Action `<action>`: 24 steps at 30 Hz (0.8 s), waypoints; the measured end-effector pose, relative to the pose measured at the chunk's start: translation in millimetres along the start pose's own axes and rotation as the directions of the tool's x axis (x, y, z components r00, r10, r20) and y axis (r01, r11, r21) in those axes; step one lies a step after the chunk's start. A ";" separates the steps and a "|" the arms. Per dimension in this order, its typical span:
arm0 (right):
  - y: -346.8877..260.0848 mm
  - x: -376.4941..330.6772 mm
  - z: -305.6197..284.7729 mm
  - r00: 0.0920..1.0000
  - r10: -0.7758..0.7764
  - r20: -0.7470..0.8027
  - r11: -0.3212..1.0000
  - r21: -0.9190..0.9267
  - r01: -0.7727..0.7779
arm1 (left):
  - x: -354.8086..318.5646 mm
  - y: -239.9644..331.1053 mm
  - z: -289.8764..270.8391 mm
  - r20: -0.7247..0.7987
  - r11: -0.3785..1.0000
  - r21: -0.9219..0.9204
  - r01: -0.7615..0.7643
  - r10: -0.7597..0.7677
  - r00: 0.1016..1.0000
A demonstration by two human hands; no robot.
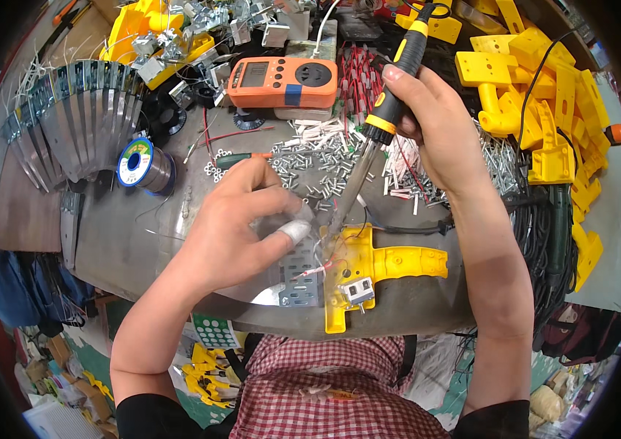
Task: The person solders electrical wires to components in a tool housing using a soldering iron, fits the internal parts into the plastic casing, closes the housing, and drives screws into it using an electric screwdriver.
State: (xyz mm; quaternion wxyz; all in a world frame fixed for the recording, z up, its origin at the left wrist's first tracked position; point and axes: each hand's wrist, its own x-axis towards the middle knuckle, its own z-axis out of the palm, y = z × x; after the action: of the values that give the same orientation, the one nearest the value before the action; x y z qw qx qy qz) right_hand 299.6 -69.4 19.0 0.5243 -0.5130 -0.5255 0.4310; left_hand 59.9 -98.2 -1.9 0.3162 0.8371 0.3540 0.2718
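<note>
My right hand (438, 128) is wrapped round the black-and-yellow handle of a soldering iron (402, 73). Its metal shaft slants down to the middle of the bench, over a yellow plastic handle shell (405, 262). My left hand (241, 227), with white wrapping on thumb and finger, is closed in a pinch beside the iron's tip; what it grips is too small and blurred to name. Below these fingers lies a slotted metal blade plate (299, 274) against the shell. Thin red-and-white wires (318, 269) cross the joint, and a small grey switch (358, 290) sits on the shell.
An orange multimeter (282, 82) stands at the back, near loose screws (318, 157) and red wires (361, 80). Left are a solder spool (146, 167) and fanned blade plates (80, 117). Yellow shells (544, 80) and black cables (541, 241) lie to the right.
</note>
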 end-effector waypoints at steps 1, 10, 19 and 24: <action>1.6 1.0 0.1 1.000 0.005 -0.005 1.000 -0.028 -0.005 | 0.1 2.7 -0.6 0.003 1.000 0.002 0.021 -0.021 1.000; 3.9 7.4 4.7 1.000 0.015 0.004 1.000 -0.012 -0.015 | -1.2 -2.1 1.2 -0.035 0.999 0.031 0.005 -0.004 0.999; 5.5 8.9 3.0 0.998 0.066 0.023 0.995 0.077 -0.068 | -2.7 -2.2 2.5 -0.042 1.000 0.015 -0.017 0.018 0.999; 3.3 5.0 6.5 0.997 0.063 0.049 0.996 0.056 -0.066 | -7.3 -0.8 2.0 -0.037 1.000 0.022 -0.003 0.003 0.999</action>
State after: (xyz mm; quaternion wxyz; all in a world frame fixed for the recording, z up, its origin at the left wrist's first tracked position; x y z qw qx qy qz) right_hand 293.8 -63.5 15.7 0.5122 -0.5040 -0.5083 0.4747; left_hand 56.5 -104.0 -5.5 0.3001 0.8359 0.3615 0.2837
